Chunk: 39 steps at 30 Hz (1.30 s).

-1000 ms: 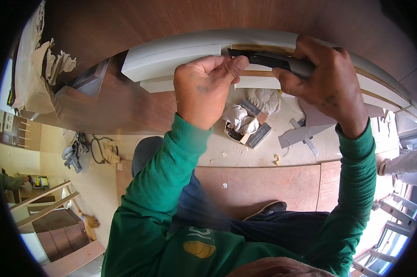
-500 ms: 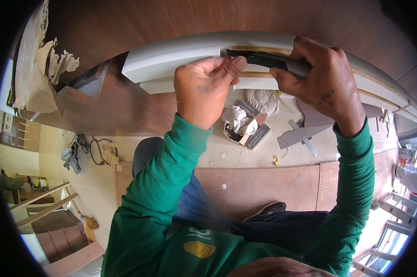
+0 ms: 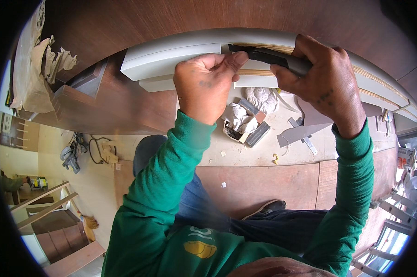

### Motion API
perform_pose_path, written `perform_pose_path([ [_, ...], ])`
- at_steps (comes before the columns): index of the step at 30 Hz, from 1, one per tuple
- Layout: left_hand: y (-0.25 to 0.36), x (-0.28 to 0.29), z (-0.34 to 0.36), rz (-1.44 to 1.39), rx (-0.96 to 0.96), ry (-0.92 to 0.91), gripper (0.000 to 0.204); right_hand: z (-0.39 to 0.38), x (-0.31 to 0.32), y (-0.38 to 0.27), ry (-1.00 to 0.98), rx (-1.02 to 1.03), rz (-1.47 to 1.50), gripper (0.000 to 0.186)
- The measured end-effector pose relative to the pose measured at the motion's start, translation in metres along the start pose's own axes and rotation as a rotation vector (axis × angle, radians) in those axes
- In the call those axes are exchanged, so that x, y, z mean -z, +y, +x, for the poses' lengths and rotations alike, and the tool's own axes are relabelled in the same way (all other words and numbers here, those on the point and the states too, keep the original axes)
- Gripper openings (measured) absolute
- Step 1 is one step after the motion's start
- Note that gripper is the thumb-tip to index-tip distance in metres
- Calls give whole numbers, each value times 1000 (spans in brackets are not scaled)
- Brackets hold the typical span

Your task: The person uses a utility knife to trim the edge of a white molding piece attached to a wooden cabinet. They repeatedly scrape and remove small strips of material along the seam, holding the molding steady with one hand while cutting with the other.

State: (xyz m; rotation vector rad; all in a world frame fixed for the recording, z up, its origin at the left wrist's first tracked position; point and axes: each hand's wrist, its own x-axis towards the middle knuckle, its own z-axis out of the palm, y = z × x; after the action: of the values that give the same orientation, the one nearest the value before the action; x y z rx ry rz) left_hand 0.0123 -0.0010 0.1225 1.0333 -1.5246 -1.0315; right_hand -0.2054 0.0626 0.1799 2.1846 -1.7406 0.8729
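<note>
Big brown wood panel [image 3: 181,18] at top of view, white board [image 3: 171,57] just below, bare ply edge [image 3: 280,47] alongside: a hard push could chip or scratch these. R hand [image 3: 326,87] is wrapped round a blk/grey cutter-type tool [image 3: 273,58], front end by the board's end. L hand [image 3: 204,87] is bunched there; can't tell if it's gripping the tool. Main risk prob. a slip: too much force, tool skids, L thumb [image 3: 240,57] nicked.
</note>
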Motion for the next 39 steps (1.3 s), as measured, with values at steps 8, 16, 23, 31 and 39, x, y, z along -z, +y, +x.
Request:
perform_pose_path([
  [8,-1,-5,0,49,-23,55,32,-1,0,-1,3,1,-21,31],
  [16,-1,-5,-2,58,-68,76,32,-2,6,-5,-11,-17,-17,32],
  [23,-6,-9,-4,9,-74,72,33,-9,7,-4,11,-2,-26,33],
  [31,6,10,-23,136,-219,35,33,-46,55,11,-5,-20,16,36],
  [39,29,15,-56,151,47,-334,38,-76,45,9,-104,185,148,45],
])
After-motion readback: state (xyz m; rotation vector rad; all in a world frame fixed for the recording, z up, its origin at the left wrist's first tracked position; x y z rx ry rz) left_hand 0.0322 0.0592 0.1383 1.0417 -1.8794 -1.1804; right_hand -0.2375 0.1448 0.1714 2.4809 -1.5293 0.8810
